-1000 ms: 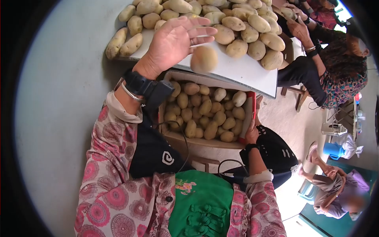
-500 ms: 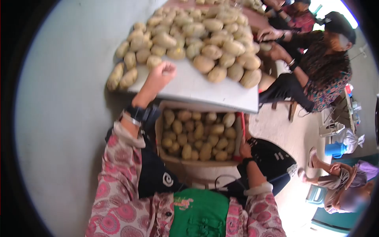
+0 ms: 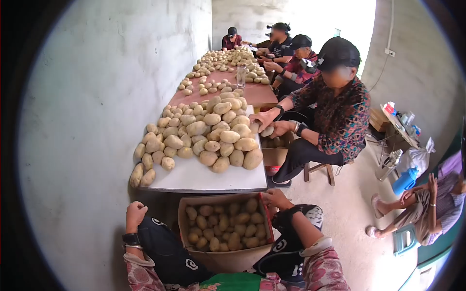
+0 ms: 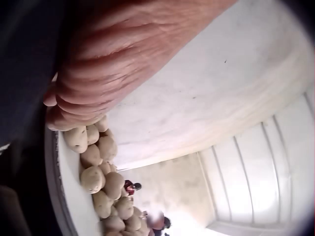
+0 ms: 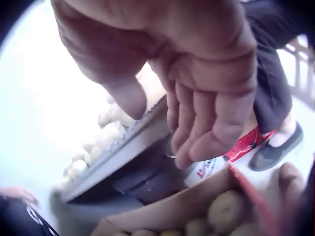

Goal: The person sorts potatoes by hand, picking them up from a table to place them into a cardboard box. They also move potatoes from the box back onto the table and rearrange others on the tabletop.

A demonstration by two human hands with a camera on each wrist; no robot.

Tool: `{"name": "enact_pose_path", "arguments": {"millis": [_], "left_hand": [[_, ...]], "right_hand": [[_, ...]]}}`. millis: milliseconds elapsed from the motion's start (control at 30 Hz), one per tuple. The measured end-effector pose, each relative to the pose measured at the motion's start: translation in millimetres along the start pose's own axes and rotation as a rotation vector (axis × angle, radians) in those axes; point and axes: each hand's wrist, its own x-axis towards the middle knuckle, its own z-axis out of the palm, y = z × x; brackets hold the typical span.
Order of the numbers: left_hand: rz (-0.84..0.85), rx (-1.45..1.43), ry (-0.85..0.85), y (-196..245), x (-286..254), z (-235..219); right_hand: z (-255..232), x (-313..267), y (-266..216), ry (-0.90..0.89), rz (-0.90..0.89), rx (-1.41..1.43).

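A cardboard box (image 3: 221, 262) of potatoes (image 3: 224, 223) stands between the person's knees, below the near edge of a white table (image 3: 204, 177). Left of the box, by the knee, is the left hand (image 3: 136, 215), its fingers loosely bent and holding nothing; in the left wrist view that hand (image 4: 118, 59) overlaps the table's corner. Over the far right corner of the box hovers the right hand (image 3: 277, 199). In the right wrist view its fingers (image 5: 197, 118) hang loosely curled with nothing in them, above the box's rim (image 5: 172, 201).
A large heap of potatoes (image 3: 208, 131) covers much of the white table, with more on a reddish table (image 3: 218, 85) beyond. A person (image 3: 335, 102) seated at the right handles a potato. A wall (image 3: 97, 97) runs along the left. A blue jug (image 3: 405, 182) stands further right.
The left hand has come back from over the table to beside the box. My right hand has moved from the box's right side to its far corner. The head view has tilted up.
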Motion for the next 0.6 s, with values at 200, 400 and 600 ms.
{"name": "enact_pose_path", "arguments": {"millis": [200, 400, 600], "left_hand": [[0.113, 0.03, -0.185, 35, -12, -7], [-0.021, -0.437, 0.314, 31, -28, -12], [-0.113, 0.202, 0.221, 24, -74, -17]], "right_hand": [[24, -41, -55, 0.006, -0.237, 0.404], [35, -52, -93, 0.16, -0.451, 0.026], [37, -20, -26, -0.176, -0.188, -0.006]]}}
